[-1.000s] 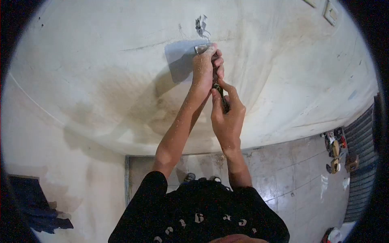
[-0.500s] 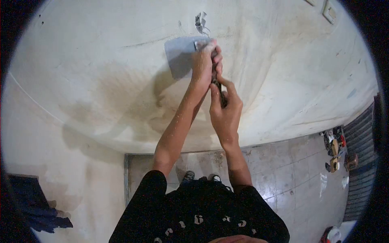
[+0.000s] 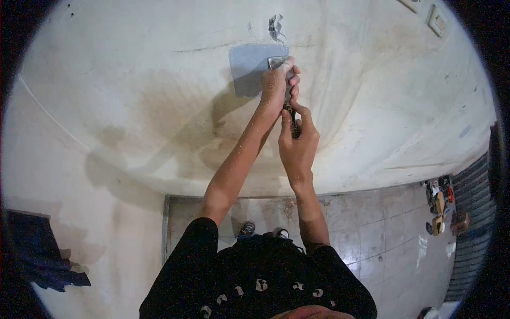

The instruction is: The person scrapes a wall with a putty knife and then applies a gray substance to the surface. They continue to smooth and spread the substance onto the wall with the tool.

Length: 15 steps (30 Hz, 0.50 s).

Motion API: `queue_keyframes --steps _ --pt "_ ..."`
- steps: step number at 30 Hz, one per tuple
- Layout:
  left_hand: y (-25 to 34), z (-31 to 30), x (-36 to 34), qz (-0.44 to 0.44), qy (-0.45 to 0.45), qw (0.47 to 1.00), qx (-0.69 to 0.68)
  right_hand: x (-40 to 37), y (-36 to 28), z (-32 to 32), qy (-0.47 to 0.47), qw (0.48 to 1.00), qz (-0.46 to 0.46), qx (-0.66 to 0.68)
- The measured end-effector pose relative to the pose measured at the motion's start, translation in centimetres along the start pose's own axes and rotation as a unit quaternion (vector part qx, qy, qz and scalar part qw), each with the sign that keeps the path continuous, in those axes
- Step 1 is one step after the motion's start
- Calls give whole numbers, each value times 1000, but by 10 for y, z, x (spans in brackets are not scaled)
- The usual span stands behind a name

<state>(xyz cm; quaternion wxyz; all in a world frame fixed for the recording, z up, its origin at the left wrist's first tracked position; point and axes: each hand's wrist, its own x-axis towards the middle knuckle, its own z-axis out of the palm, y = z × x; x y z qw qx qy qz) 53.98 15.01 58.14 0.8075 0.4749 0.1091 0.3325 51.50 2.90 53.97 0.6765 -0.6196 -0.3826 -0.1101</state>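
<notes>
A scraper with a flat metal blade and a dark handle is held up to the wall by both of my hands. My left hand is closed round its upper part, just below the blade edge, and hides much of the tool. Lower down, my right hand grips the handle between thumb and fingers. Behind the blade, at its left, shows a blue-grey rectangular patch on the pale wall. Whitish dust speckles my left hand and forearm.
Above the patch is a hole with torn edges. A switch plate sits at the upper right. Assorted objects lie on the tiled floor beside a ribbed shutter. Dark cloth shows at the left.
Both hands and the scraper have shifted slightly right and down against the patch. More of the blade shows now. The whole view has shifted a little too.
</notes>
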Motion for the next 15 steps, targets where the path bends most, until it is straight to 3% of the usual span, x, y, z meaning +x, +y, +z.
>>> queue_keyframes --steps 4,7,9,11,12,13,14,15 --pt "20 17 4 84 3 996 14 14 -10 -9 -34 999 27 -27" --pt "-18 -1 -6 35 43 997 58 -4 41 -9 -69 997 17 -11" --pt "-77 -46 -29 -41 55 993 97 -57 113 -17 -95 995 -11 13" --pt "-208 -157 -46 -132 83 976 150 -128 189 -55 -236 964 29 -120" --pt "-289 -223 -71 -277 80 952 -102 -168 222 -82 -289 945 37 -147" --pt "-358 -327 -139 -300 43 946 110 -216 256 -113 -357 890 108 -261" --pt "-433 -419 -214 -398 47 828 393 -266 291 -150 -386 873 162 -252" --pt "-438 -421 -212 -396 53 829 392 -320 321 -194 -396 855 199 -269"
